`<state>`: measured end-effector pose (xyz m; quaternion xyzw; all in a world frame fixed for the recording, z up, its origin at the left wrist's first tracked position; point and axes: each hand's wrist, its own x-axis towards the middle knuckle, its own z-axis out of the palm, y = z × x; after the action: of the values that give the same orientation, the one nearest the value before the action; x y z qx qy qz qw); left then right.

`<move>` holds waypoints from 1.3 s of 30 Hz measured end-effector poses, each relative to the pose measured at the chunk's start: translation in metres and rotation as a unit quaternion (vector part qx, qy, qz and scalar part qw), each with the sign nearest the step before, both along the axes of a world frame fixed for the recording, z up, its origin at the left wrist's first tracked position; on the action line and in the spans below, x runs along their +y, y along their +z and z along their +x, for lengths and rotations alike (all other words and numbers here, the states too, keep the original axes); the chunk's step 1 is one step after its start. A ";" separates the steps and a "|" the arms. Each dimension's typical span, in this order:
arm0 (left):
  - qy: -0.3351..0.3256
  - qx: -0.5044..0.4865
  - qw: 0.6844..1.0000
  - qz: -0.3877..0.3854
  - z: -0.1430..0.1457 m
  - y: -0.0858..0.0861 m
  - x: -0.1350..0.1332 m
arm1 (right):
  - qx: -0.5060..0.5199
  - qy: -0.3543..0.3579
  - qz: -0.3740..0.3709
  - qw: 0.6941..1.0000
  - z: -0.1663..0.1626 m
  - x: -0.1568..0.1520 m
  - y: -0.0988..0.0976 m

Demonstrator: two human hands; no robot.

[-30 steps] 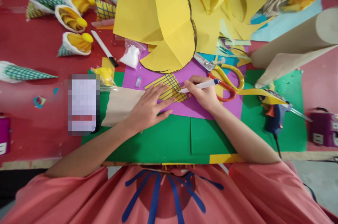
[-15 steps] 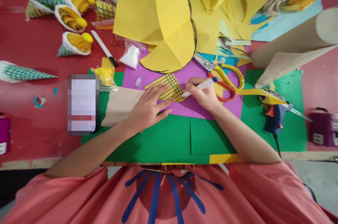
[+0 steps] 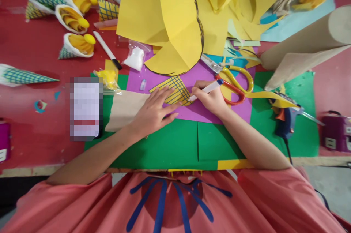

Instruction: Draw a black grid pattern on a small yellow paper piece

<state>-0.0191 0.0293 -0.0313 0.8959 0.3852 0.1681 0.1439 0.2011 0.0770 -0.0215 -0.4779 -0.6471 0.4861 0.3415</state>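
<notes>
A piece of yellow paper (image 3: 179, 86) with dark blue lines lies on a purple sheet (image 3: 219, 113); the lines cross into a grid on its right part. Spread flat over its left and lower part is my left hand (image 3: 156, 110), fingers stretched out. My right hand (image 3: 210, 97) grips a white marker (image 3: 210, 87) with a blue end, its tip down at the paper's right edge. Just above lies a large yellow paper piece (image 3: 183, 32) with a black outline. Scissors (image 3: 236, 83) with yellow and red handles rest right of my right hand.
A glue gun (image 3: 286, 121) and a brown paper roll (image 3: 304, 42) lie to the right. On the left are a phone (image 3: 85, 110), a black-capped marker (image 3: 106, 49) and several paper cones (image 3: 78, 45). A beige sheet (image 3: 124, 108) sits beside my left hand.
The marker in my right hand has shifted very slightly left and tilted a little. My left hand stays in place on the paper.
</notes>
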 end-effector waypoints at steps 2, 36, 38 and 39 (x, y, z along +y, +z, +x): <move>0.000 0.002 1.000 -0.001 0.000 0.000 0.000 | 0.019 0.001 -0.010 1.000 0.001 0.000 0.001; 0.002 0.008 1.000 -0.011 0.000 0.001 0.000 | 0.028 -0.013 -0.021 0.999 0.001 0.000 0.002; 0.000 0.007 1.000 -0.010 -0.001 0.001 0.000 | 0.062 -0.054 -0.028 0.996 0.002 0.000 0.001; -0.007 0.009 1.000 -0.008 -0.001 0.001 0.000 | 0.076 -0.072 -0.029 0.994 0.002 0.001 0.001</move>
<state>-0.0197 0.0292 -0.0302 0.8987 0.3816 0.1563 0.1490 0.2033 0.0776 -0.0204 -0.4946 -0.5692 0.5136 0.4094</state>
